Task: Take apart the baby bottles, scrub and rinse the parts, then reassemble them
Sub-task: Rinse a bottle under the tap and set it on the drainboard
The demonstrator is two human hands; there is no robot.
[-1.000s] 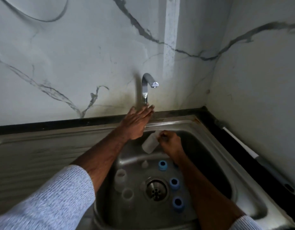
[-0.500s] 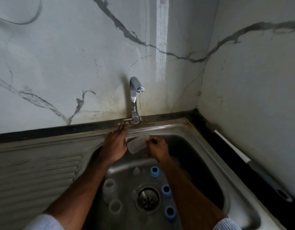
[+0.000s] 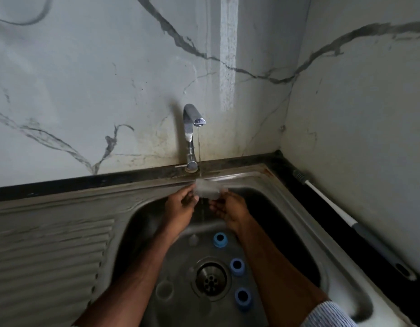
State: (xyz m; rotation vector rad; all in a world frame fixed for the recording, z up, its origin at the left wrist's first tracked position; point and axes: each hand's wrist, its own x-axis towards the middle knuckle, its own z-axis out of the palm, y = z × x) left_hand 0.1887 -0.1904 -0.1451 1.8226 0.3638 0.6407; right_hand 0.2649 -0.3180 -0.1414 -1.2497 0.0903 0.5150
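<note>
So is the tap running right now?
On. A thin stream falls from the tap spout onto the clear bottle held by the left hand and right hand.

Head view – above, facing down, near sink [image 3: 286, 185]

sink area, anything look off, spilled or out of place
Nothing looks spilled or broken. Brown grime stains the wall behind the tap, and a white-handled tool lies on the dark ledge at right. The blue rings sit loose in the sink, as expected mid-wash.

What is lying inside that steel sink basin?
Inside the stainless steel sink: three blue ring caps, a round clear lid and the metal drain. The forearms hide parts of the floor.
</note>
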